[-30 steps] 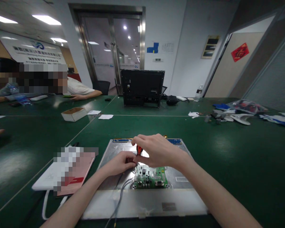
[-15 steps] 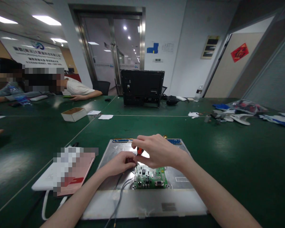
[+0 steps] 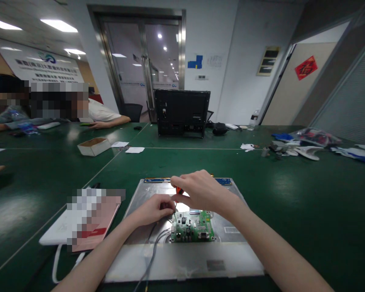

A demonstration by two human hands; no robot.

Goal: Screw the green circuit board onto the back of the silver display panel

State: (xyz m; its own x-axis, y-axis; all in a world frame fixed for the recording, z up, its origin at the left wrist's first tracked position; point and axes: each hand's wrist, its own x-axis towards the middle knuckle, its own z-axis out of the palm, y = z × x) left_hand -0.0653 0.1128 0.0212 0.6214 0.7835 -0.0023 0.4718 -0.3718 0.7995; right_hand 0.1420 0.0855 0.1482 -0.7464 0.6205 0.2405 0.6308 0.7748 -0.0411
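A silver metal panel (image 3: 231,259), the back of a screen, lies flat on the green table in front of me. A small green circuit board (image 3: 193,230) sits on its middle, with grey wires (image 3: 153,251) running off toward me. My right hand (image 3: 202,190) is closed round an orange-handled screwdriver (image 3: 179,190) held upright over the board's far left corner. My left hand (image 3: 153,209) is pinched at the screwdriver's tip beside that corner; what it pinches is too small to make out.
A white and pink booklet stack (image 3: 79,221) lies left of the panel. Farther off stand a black monitor back (image 3: 182,112), a small cardboard box (image 3: 94,146) and paper scraps (image 3: 135,149). Parts and bags (image 3: 304,142) lie at the right. People sit at the far left.
My right hand with the screwdriver has lifted slightly, showing more of the board's far edge. My left hand stays at the tip.
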